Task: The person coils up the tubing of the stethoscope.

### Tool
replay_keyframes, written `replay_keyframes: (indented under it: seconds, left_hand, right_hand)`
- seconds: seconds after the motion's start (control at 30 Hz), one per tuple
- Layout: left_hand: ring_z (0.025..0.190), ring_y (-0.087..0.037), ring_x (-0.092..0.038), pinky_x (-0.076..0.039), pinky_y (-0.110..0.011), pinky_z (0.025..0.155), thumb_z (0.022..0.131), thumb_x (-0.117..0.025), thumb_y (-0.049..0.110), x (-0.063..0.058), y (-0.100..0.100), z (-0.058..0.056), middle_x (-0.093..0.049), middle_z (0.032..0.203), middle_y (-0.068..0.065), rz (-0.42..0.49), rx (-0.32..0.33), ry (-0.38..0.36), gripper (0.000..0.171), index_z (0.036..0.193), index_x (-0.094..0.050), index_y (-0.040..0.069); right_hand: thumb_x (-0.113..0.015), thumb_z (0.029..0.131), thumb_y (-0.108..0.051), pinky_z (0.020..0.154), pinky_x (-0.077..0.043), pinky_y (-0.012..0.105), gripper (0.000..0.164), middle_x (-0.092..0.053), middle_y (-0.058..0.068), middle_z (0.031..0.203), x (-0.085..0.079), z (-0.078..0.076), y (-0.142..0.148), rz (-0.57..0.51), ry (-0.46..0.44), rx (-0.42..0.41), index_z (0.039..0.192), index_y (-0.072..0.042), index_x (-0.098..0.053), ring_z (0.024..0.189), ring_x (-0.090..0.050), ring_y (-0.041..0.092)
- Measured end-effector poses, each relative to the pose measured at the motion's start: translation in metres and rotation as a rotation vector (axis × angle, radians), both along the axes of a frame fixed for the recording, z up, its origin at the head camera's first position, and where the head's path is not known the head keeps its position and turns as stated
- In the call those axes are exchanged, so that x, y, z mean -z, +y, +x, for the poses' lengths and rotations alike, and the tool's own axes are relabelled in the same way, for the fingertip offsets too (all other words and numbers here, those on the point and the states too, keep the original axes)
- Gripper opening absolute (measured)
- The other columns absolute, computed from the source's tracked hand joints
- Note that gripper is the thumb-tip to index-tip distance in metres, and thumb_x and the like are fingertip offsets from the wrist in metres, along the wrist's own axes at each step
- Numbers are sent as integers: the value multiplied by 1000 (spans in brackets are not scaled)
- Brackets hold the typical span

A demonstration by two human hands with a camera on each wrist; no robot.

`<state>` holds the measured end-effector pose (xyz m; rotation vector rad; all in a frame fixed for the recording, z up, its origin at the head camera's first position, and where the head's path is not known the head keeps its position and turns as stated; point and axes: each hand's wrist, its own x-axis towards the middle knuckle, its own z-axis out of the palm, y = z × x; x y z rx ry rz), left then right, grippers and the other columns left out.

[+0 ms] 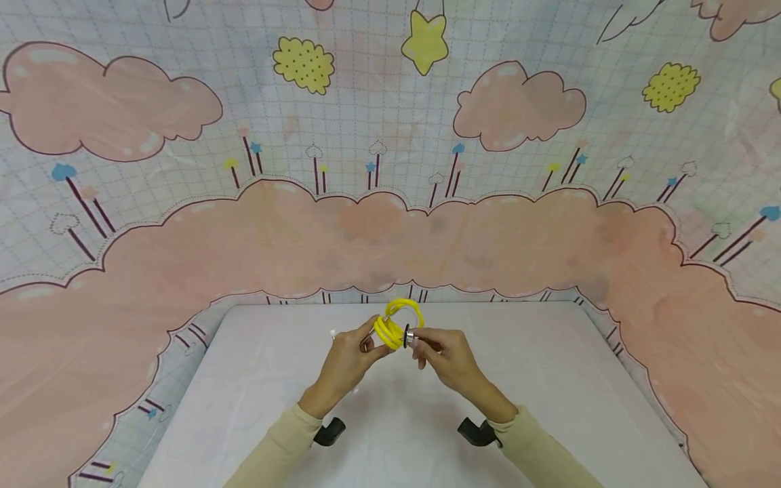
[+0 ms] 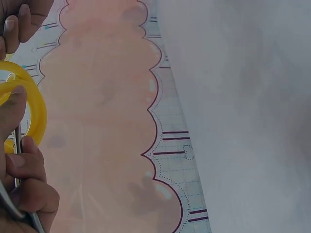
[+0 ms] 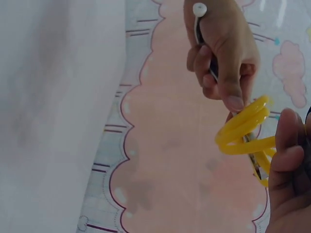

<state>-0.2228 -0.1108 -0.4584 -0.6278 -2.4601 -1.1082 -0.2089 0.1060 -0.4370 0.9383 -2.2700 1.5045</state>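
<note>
Both hands hold a stethoscope in front of the body, over the far part of the white table. Its yellow tubing (image 1: 388,333) is wound into several loops. My left hand (image 1: 349,354) grips the coil together with the metal ear tubes, thumb pressed on the yellow loops. A white ear tip (image 3: 199,8) sticks out behind that hand in the right wrist view. With thumb and fingers, my right hand (image 1: 450,356) pinches the metal chest piece (image 1: 408,336), whose black-rimmed disc faces the coil. One larger yellow loop (image 2: 40,114) stands up above the rest.
The white tabletop (image 1: 403,434) spreads below both hands. Behind and around it hangs a patterned cloth (image 1: 390,244) with pink clouds and stars. A black mount (image 1: 478,432) sits at the right wrist, another (image 1: 330,432) at the left.
</note>
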Motion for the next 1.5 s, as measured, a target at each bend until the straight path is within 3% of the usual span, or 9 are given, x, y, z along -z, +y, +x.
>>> replay_keyframes:
  seconds: [0.23,0.37,0.5,0.6,0.67,0.87,1.17,1.37,1.5]
  left_hand:
    - [53,0,-39,-35,-17,48,79,-81,29,1,3,3,-51,62,9,-13,9,-9,61,133,-61,10]
    - [54,1,-40,-36,-17,49,79,-81,28,3,4,3,-51,62,9,-26,12,28,58,131,-62,12]
    - [54,1,-40,-36,-16,49,79,-81,28,3,4,4,-51,62,10,-33,19,58,59,132,-62,10]
    - [55,0,-41,-37,-16,49,79,-81,27,4,5,6,-52,63,9,-40,32,61,61,133,-61,7]
    - [56,0,-42,-37,-16,49,79,-81,27,4,5,7,-52,63,9,-55,39,62,62,133,-61,6]
    - [57,0,-42,-38,-15,49,78,-81,28,6,6,9,-52,64,9,-80,39,54,64,133,-60,4]
    - [58,-1,-42,-38,-14,50,79,-81,28,5,6,12,-53,65,7,-116,41,55,64,134,-60,4]
    - [58,-1,-42,-37,-14,50,79,-81,28,7,6,11,-53,65,8,-116,37,47,63,134,-60,5]
    - [57,-1,-42,-37,-14,49,78,-82,27,6,6,11,-54,64,8,-97,48,50,62,132,-61,5]
  right_hand:
    - [-75,84,-4,52,-37,16,10,-57,1,71,0,-4,-3,26,175,159,93,-6,-75,60,-41,2]
    - [-80,82,-13,57,-38,19,16,-53,0,82,0,-7,-3,24,213,240,94,-9,-71,69,-42,7]
    - [-81,82,-17,72,-51,29,39,-58,5,112,-2,-10,-4,50,168,290,114,-7,-62,95,-56,18]
    - [-78,85,-19,88,-54,39,51,-58,8,131,-4,-11,-4,81,90,271,130,-8,-56,114,-59,23]
    - [-76,87,-19,91,-54,41,52,-60,9,132,-4,-11,-4,93,54,246,133,-8,-56,114,-62,24]
    - [-74,88,-12,80,-58,35,45,-65,11,123,-3,-11,-6,81,0,229,130,-5,-59,99,-66,23]
    - [-78,83,-9,70,-52,21,45,-66,10,115,-7,-11,-9,74,-199,251,124,-9,-59,86,-63,23]
    - [-73,89,-14,74,-56,24,38,-60,12,129,-4,-11,-6,75,-102,131,126,-10,-62,96,-70,26]
    - [-73,90,-15,73,-56,26,32,-58,12,131,-2,-11,-6,83,-28,122,121,-9,-67,95,-70,26]
